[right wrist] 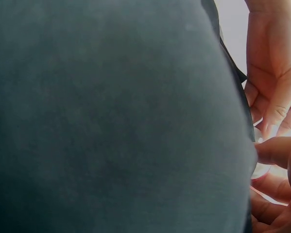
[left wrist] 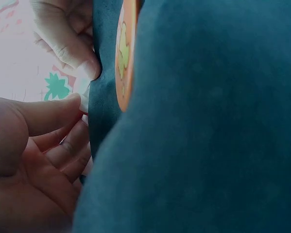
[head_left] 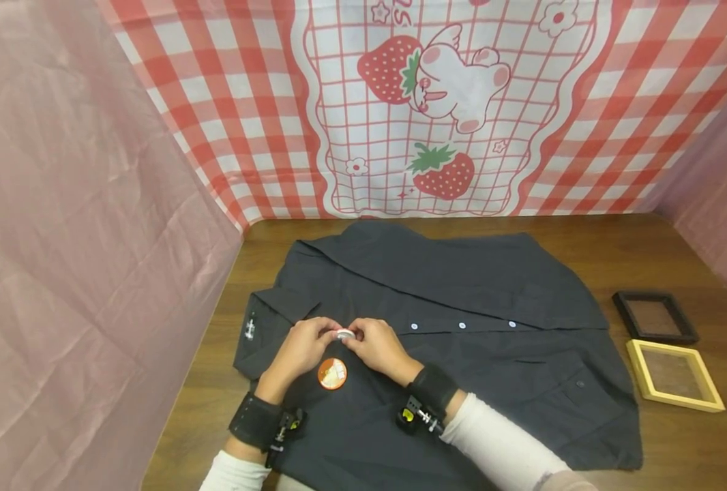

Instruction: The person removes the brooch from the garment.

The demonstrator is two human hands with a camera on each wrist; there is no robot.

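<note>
Pale disc [head_left: 346, 333] — partly hidden (left hand [head_left: 305, 345] and right hand [head_left: 380, 348] pinch it).

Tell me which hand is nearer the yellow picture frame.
Right. The right hand, holding the pale round badge, is left of the yellow picture frame; the left hand, at the badge's other side, is farther left.

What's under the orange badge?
The dark shirt shows all around the orange badge; the fabric directly beneath it and the badge's back are covered, so any pin there can't be seen.
</note>
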